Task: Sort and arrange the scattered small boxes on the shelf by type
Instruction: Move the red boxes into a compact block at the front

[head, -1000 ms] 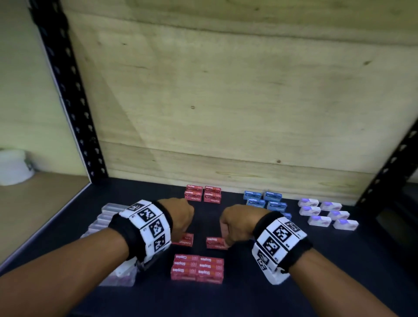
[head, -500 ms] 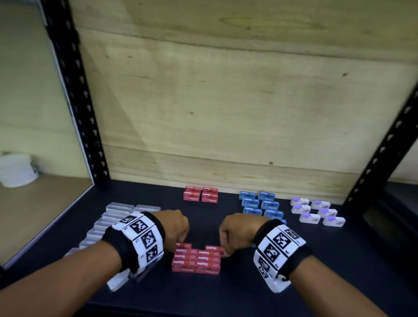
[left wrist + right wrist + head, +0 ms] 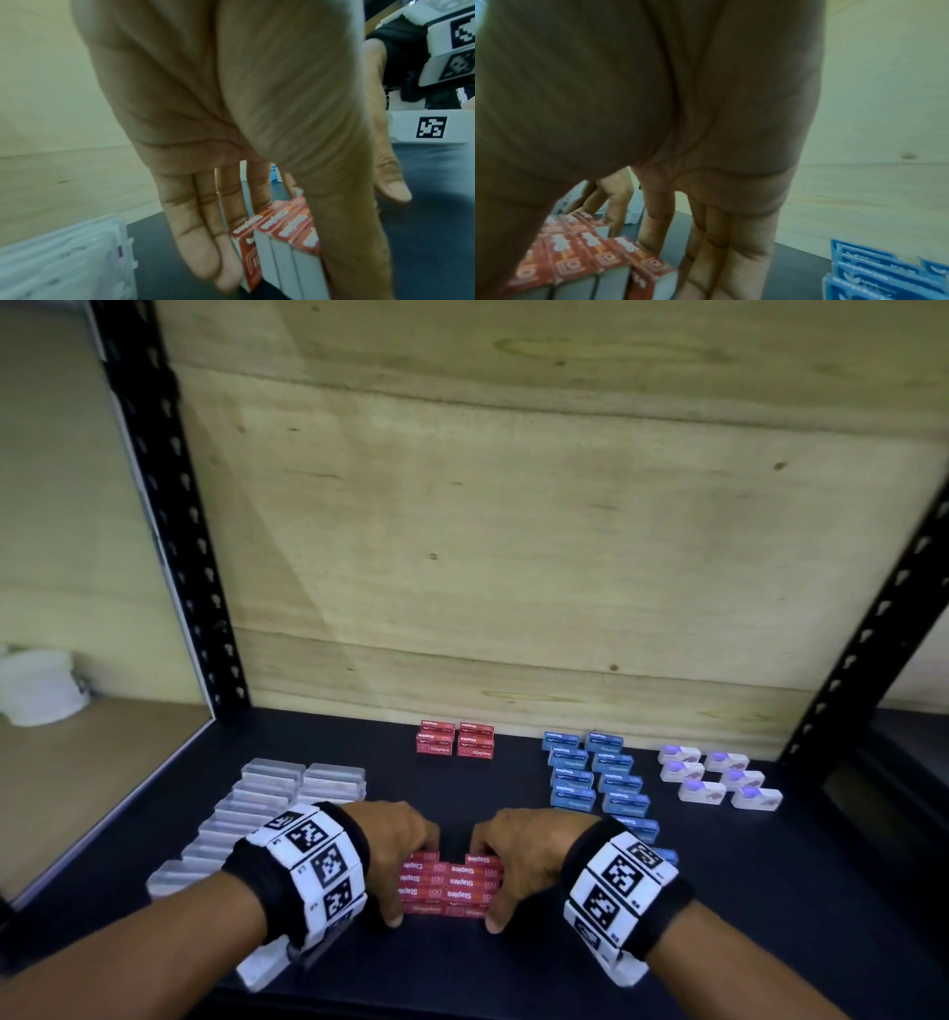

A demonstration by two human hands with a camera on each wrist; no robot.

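Note:
A block of red staples boxes (image 3: 452, 883) lies near the front of the dark shelf (image 3: 770, 891). My left hand (image 3: 411, 883) clasps its left end, fingers over the far side and thumb at the near side. My right hand (image 3: 488, 886) clasps the right end the same way. In the left wrist view the red boxes (image 3: 287, 229) sit between fingers and thumb. The right wrist view shows the same red boxes (image 3: 585, 257) beside the right fingers (image 3: 654, 223). A smaller stack of red boxes (image 3: 454, 739) stands at the back wall.
Clear plastic cases (image 3: 272, 798) lie in rows on the left. Blue boxes (image 3: 595, 775) run in two columns on the right, with white-and-purple boxes (image 3: 719, 778) beyond them. Black uprights (image 3: 169, 531) frame the shelf, and a plywood wall (image 3: 513, 557) closes the back.
Each hand pulled a single red box back against the front red block. Both hands now clasp the joined block at its ends.

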